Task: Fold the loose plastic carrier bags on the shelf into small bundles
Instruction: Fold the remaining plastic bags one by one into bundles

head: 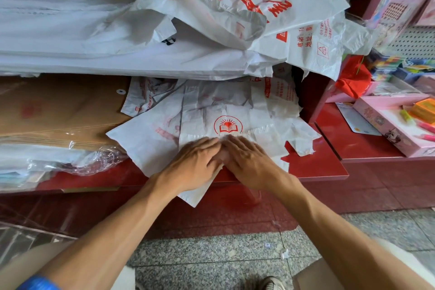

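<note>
A person flattens a white carrier bag printed with a red book emblem on the front edge of a red shelf. Both hands lie together on the bag's near half, palms down, fingers straight and pressing rather than gripping: the left hand at about 7 o'clock from the emblem, the right hand at about 5 o'clock, their fingertips meeting just below it. The bag's long axis appears to run from 12 to 6 o'clock, directly away from the hands, with one corner hanging over the shelf edge at 6 o'clock. Neither hand is clearly nearer; any fold looks likely to go across that axis. More loose printed bags are heaped at 12 to 1 o'clock, well apart from the hands, seemingly still unfolded.
</note>
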{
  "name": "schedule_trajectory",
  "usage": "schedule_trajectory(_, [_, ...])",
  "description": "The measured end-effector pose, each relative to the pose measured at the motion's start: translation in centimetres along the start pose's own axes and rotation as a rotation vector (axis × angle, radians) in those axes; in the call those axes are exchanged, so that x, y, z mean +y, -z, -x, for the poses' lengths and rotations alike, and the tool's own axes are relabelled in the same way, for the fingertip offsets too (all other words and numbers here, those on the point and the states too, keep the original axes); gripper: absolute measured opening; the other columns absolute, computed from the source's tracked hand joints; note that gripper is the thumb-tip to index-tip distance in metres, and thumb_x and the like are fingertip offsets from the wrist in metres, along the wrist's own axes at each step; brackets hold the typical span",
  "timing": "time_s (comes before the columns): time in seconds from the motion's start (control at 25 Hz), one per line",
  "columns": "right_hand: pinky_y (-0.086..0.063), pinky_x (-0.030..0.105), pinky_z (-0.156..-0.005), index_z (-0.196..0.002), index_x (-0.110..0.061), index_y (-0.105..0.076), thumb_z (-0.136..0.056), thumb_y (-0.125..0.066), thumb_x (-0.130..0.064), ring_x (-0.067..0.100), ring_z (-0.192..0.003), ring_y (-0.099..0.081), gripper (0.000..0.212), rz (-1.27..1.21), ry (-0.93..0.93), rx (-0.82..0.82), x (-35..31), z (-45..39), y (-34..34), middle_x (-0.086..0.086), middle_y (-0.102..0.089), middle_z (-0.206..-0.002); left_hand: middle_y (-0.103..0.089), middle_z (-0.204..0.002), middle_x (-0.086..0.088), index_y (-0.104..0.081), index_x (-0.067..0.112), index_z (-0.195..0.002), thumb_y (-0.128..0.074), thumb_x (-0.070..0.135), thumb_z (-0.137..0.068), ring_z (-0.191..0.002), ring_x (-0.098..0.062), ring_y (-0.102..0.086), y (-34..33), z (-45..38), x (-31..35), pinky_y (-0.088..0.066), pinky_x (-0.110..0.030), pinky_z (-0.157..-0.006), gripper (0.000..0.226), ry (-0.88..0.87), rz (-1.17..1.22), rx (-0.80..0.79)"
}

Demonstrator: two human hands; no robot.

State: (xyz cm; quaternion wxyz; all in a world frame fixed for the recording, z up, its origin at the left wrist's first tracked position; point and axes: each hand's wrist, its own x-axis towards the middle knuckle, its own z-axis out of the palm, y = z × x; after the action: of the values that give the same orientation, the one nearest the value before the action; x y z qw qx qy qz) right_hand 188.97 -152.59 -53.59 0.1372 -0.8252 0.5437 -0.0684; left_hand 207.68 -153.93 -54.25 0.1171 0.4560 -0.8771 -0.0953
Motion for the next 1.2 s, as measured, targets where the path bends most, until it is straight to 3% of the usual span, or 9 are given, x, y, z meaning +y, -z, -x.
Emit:
schedule_trajectory(0.08, [0.001, 0.037, -0.121, -0.156, -0.028, -0.003, -0.099, -0.034, -0.055, 0.015, -0.15, 0.007, 0.071, 0.022, -0.129, -0.15, 1.4, -0.1, 1.4, -0.01, 0.005, -0.163, -0.02, -0.161, 0.004, -0.027, 0.02, -0.153, -0.036, 0.052, -0.098, -0.148, -0.015, -0.017, 0.6, 0.2, 0.3, -0.015, -0.04, -0.121, 0.065, 0.068, -0.067, -0.085])
schedule_trajectory(0.2, [-0.015, 0.045, -0.121, -0.153, -0.033, -0.012, -0.083, -0.05, -0.067, 0.018, -0.151, -0.005, 0.086, 0.03, -0.217, -0.235, 3.3, -0.1, 3.5, -0.018, -0.006, -0.161, -0.007, -0.164, 0.006, -0.016, 0.026, -0.156, -0.043, 0.06, -0.094, -0.15, -0.016, -0.006, 1.8, 0.5, 0.3, -0.01, -0.044, -0.121, 0.075, 0.146, -0.086, -0.166])
schedule_trajectory(0.48, [-0.034, 0.032, -0.11, -0.147, -0.024, -0.038, -0.093, -0.048, -0.015, 0.02, -0.137, -0.039, 0.056, -0.054, -0.292, -0.115, 4.1, 1.5, 5.8, -0.002, -0.038, -0.153, -0.026, -0.16, 0.001, -0.017, 0.02, -0.156, -0.048, 0.033, -0.092, -0.145, -0.015, -0.027, 2.8, 0.5, 0.3, -0.022, -0.038, -0.116, 0.073, 0.148, 0.061, -0.07])
schedule_trajectory(0.6, [-0.044, 0.026, -0.067, -0.112, -0.013, -0.065, -0.097, -0.045, -0.013, 0.021, -0.083, -0.061, 0.025, -0.136, -0.295, 0.066, 5.1, 1.4, 5.6, 0.008, -0.067, -0.107, -0.044, -0.151, -0.003, -0.036, 0.022, -0.15, -0.05, 0.03, -0.097, -0.135, -0.021, -0.045, 3.0, 0.3, 0.1, -0.036, -0.03, -0.107, 0.055, 0.249, 0.174, 0.005])
schedule_trajectory(0.68, [-0.032, 0.025, -0.047, -0.075, -0.007, -0.057, -0.098, -0.046, -0.013, 0.016, -0.053, -0.047, 0.026, -0.206, -0.315, 0.161, 5.6, 1.5, 6.2, 0.006, -0.056, -0.066, -0.059, -0.136, -0.003, -0.052, 0.022, -0.138, -0.057, 0.025, -0.093, -0.119, -0.021, -0.057, 3.4, 0.2, -0.5, -0.045, -0.027, -0.095, 0.046, 0.334, 0.256, 0.07])
schedule_trajectory(0.76, [-0.025, 0.026, -0.047, -0.063, -0.009, -0.045, -0.097, -0.05, -0.013, 0.013, -0.046, -0.033, 0.034, -0.359, -0.305, 0.25, 5.9, 1.8, 6.9, -0.001, -0.038, -0.053, -0.068, -0.115, 0.002, -0.065, 0.021, -0.121, -0.065, 0.016, -0.085, -0.102, -0.015, -0.063, 3.6, 0.2, -1.4, -0.048, -0.019, -0.079, 0.036, 0.41, 0.354, 0.147])
schedule_trajectory(0.88, [-0.024, 0.026, -0.047, -0.069, -0.008, -0.056, -0.1, -0.051, -0.02, 0.012, -0.045, -0.033, 0.033, -0.556, -0.361, 0.388, 6.3, 1.9, 7.1, -0.004, -0.037, -0.051, -0.072, -0.087, 0.003, -0.072, 0.017, -0.098, -0.066, 0.008, -0.081, -0.082, -0.015, -0.065, 3.6, 0.1, -2.6, -0.049, -0.019, -0.062, 0.02, 0.549, 0.451, 0.264])
schedule_trajectory(1.04, [-0.038, 0.016, -0.054, -0.101, -0.019, -0.07, -0.091, -0.067, -0.022, 0.002, -0.062, -0.058, 0.011, -0.73, -0.373, 0.27, 6.6, 2.4, 7.4, -0.012, -0.068, -0.074, -0.074, -0.078, 0.001, -0.071, 0.008, -0.085, -0.069, 0.018, -0.083, -0.08, -0.022, -0.07, 2.8, 0.2, -3.5, -0.056, -0.038, -0.076, 0.009, 0.644, 0.495, 0.346])
schedule_trajectory(1.2, [-0.04, 0.024, -0.054, -0.098, -0.014, -0.066, -0.082, -0.071, -0.006, 0.018, -0.068, -0.056, 0.019, -0.597, -0.488, 0.29, 7.6, 1.7, 6.9, 0.003, -0.068, -0.082, -0.075, -0.082, 0.001, -0.068, 0.014, -0.081, -0.068, 0.019, -0.086, -0.079, -0.02, -0.069, 2.6, 0.0, -3.6, -0.056, -0.037, -0.078, 0.007, 0.679, 0.517, 0.34])
